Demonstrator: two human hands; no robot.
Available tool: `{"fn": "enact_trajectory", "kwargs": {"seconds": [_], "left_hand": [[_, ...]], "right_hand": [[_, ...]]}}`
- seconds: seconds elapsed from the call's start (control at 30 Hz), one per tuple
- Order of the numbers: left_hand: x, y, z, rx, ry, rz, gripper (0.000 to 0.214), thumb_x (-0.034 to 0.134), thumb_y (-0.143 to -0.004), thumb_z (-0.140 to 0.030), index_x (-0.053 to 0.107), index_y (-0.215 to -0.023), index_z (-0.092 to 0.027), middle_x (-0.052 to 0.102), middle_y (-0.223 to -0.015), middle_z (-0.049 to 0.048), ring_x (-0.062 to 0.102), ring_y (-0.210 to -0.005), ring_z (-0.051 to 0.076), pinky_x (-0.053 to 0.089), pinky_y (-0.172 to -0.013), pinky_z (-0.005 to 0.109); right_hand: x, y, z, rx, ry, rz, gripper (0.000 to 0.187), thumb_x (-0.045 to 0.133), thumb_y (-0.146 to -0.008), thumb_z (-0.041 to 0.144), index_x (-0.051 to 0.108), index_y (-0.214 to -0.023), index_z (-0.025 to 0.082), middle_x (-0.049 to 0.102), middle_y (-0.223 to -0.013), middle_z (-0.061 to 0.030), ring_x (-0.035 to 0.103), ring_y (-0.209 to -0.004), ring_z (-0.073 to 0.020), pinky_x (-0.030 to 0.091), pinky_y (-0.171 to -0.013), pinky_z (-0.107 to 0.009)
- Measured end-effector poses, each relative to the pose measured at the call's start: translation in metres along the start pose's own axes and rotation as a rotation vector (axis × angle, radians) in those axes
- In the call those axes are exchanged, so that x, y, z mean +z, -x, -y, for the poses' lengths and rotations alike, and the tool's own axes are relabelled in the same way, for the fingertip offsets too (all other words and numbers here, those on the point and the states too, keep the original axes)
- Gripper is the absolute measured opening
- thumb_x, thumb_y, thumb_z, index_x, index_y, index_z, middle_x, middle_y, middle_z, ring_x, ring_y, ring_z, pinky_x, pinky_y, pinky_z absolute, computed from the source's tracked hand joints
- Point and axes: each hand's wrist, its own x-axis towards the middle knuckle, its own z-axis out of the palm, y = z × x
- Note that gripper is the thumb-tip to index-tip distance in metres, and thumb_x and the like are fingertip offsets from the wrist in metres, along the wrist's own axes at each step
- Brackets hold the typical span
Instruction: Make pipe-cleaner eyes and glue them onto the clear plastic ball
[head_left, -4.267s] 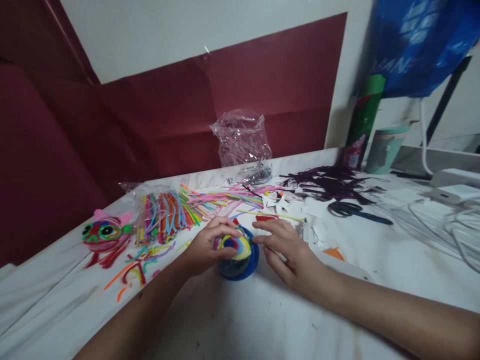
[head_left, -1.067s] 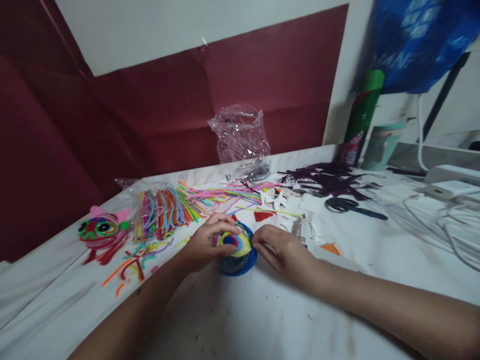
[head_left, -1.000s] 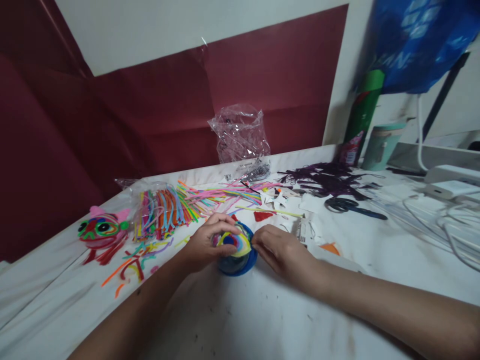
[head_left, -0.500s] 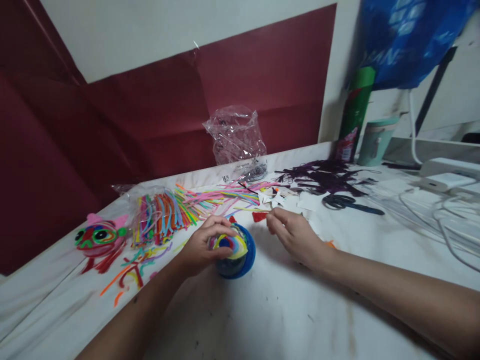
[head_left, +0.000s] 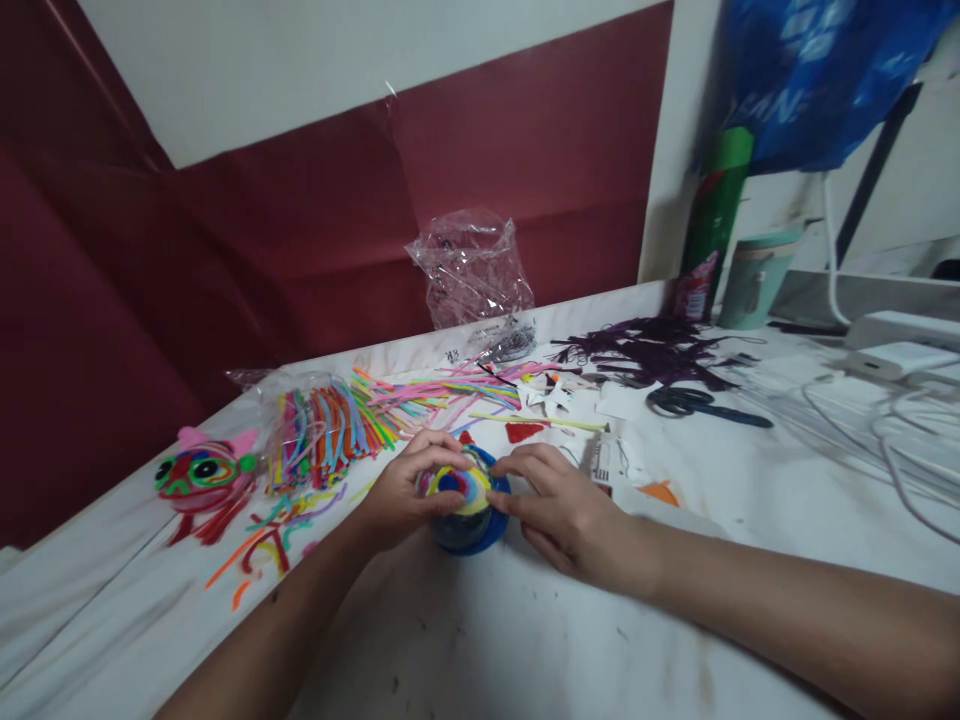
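A round craft piece [head_left: 466,528] with a blue fuzzy rim rests on the table in front of me. On its top is a ringed patch [head_left: 474,488] of yellow, blue and pink pipe cleaner. My left hand [head_left: 401,495] is wrapped around its left side, thumb and fingers closed on it. Against the right edge of the patch, my right hand [head_left: 574,515] presses its bent thumb and fingertips; anything small between them is hidden. Just behind the hands lies a red triangular piece [head_left: 523,432], and a small white tube or box [head_left: 611,458] lies beyond my right hand.
A pink pipe-cleaner animal [head_left: 202,480] stands left, near bundled pipe cleaners [head_left: 330,430] and loose offcuts [head_left: 274,540]. Farther back are a clear plastic bag [head_left: 476,270], purple strands [head_left: 645,352] and black scissors [head_left: 705,405]. A green can [head_left: 709,225], a cup [head_left: 757,280] and cables [head_left: 877,430] occupy the right.
My right hand has moved left and down from beside the red piece onto the craft piece's right side. My left hand keeps its hold.
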Motion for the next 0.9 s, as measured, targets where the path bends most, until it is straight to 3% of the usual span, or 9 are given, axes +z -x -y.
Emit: {"fn": "enact_trajectory", "kwargs": {"seconds": [0.23,0.67,0.77,0.9], "left_hand": [[-0.001,0.001,0.001,-0.015,0.024,-0.016,0.037,0.07,-0.07,-0.049,0.071,-0.094,-0.021,0.053,-0.106,0.0092,0.05,-0.106,0.025,0.035,-0.098,0.04],[-0.001,0.005,0.003,-0.05,0.047,-0.036,0.038,0.068,-0.07,-0.053,0.07,-0.094,-0.024,0.053,-0.106,0.0079,0.052,-0.102,0.024,0.041,-0.092,0.035],[0.001,0.009,0.007,-0.046,0.054,-0.026,0.035,0.068,-0.071,-0.051,0.069,-0.096,-0.027,0.052,-0.108,0.0069,0.052,-0.103,0.024,0.044,-0.089,0.033],[0.007,0.011,0.019,0.058,0.096,-0.041,0.033,0.067,-0.072,-0.05,0.067,-0.099,-0.031,0.051,-0.107,0.0049,0.055,-0.095,0.021,0.048,-0.077,0.029]], "right_hand": [[0.002,0.005,-0.004,-0.009,0.028,0.022,0.035,0.045,-0.079,0.008,0.062,-0.11,0.013,0.054,-0.121,-0.0171,0.045,-0.108,-0.0282,0.044,-0.086,-0.049],[-0.006,-0.002,0.006,-0.056,0.186,0.183,0.035,0.039,-0.089,0.012,0.053,-0.12,0.005,0.053,-0.131,-0.0181,0.045,-0.115,-0.0294,0.044,-0.086,-0.045],[0.0,-0.002,0.002,-0.092,0.244,0.129,0.032,0.04,-0.091,0.017,0.056,-0.117,0.007,0.059,-0.126,-0.0152,0.049,-0.112,-0.0266,0.047,-0.082,-0.04],[0.016,-0.001,-0.009,-0.17,0.357,-0.062,0.028,0.038,-0.096,0.019,0.065,-0.103,0.015,0.07,-0.11,-0.0036,0.057,-0.101,-0.0192,0.049,-0.075,-0.032]]}}
